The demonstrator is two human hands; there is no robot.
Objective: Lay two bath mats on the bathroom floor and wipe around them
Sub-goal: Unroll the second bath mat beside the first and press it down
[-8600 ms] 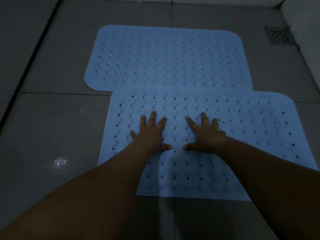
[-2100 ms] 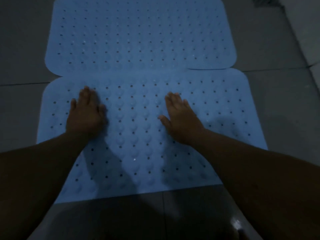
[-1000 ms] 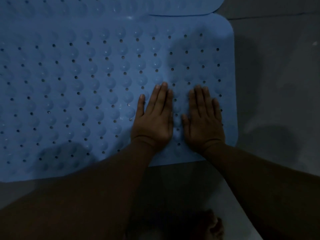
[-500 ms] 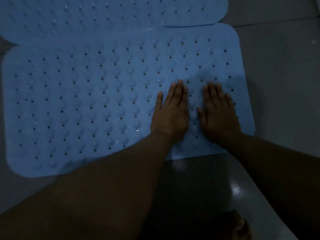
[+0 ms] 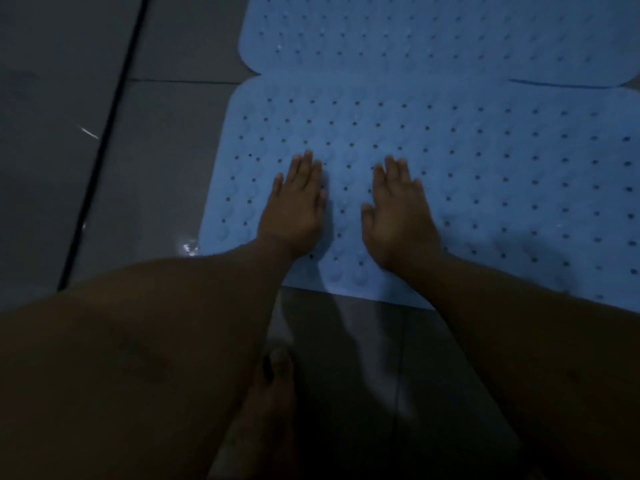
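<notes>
Two pale blue rubber bath mats, dotted with small drain holes and rounded bumps, lie flat on the dark grey tiled bathroom floor [image 5: 156, 161]. The nearer bath mat [image 5: 485, 188] fills the middle and right of the view, its near edge running just ahead of the person's forearms and its rounded left corner close to a tile joint. The farther bath mat [image 5: 415, 36] lies beyond it at the top of the view; their long edges meet, and the nearer one seems to overlap the other slightly, though the dim light makes that hard to judge.

Both hands rest palm down on the left part of the nearer mat, side by side with a narrow strip of mat between them. The left hand [image 5: 294, 206] lies flat with fingers together and extended, its grip released and holding nothing. The right hand [image 5: 398, 216] is likewise flat and released, thumb angled out toward the left hand. A bare foot [image 5: 273, 386] stands on the floor below, between the forearms. A small wet glint [image 5: 188, 247] shows on the tile just beside the mat's near left corner.
</notes>
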